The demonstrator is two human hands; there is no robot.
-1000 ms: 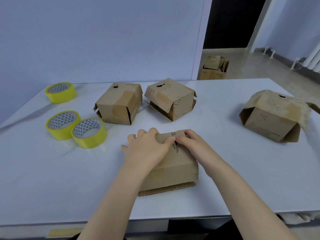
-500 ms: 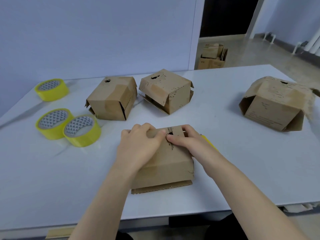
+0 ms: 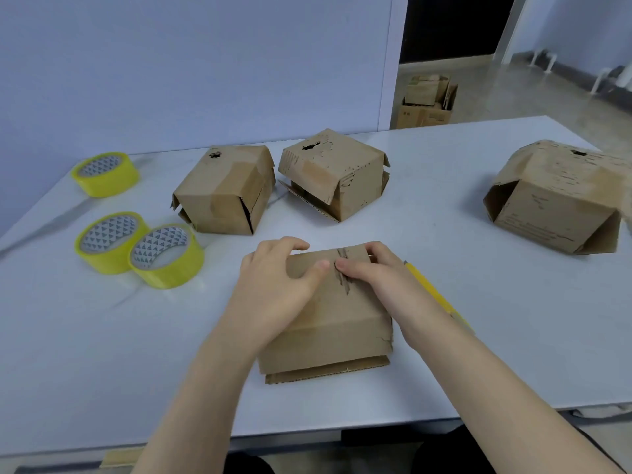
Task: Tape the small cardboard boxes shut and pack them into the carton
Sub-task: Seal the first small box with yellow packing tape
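The nearest small box (image 3: 338, 323) is sitting at the front middle of the white worktop (image 3: 102, 336). Its brown card is looking creased and scuffed, with a ragged dark tear along the top seam and a loose flap lying flat under its near side. The left hand (image 3: 277, 285) is gripping the far top edge, fingers curling over it and thumb lying on top. The right hand (image 3: 386, 285) is gripping that edge likewise, and the two thumbs are nearly meeting at the tear. A thin yellow tool (image 3: 436, 297) is lying just beside the right wrist.

Behind, a taped box (image 3: 224, 193) and a punctured box (image 3: 333, 176) are standing near each other. The carton (image 3: 554, 196) is sitting well apart at the right, flaps splaying. Two touching tape rolls (image 3: 109, 241) and a third roll (image 3: 106, 172) are lying at the left. A pale blue wall is running behind, and a floor box (image 3: 427, 100) is standing by a dark doorway.
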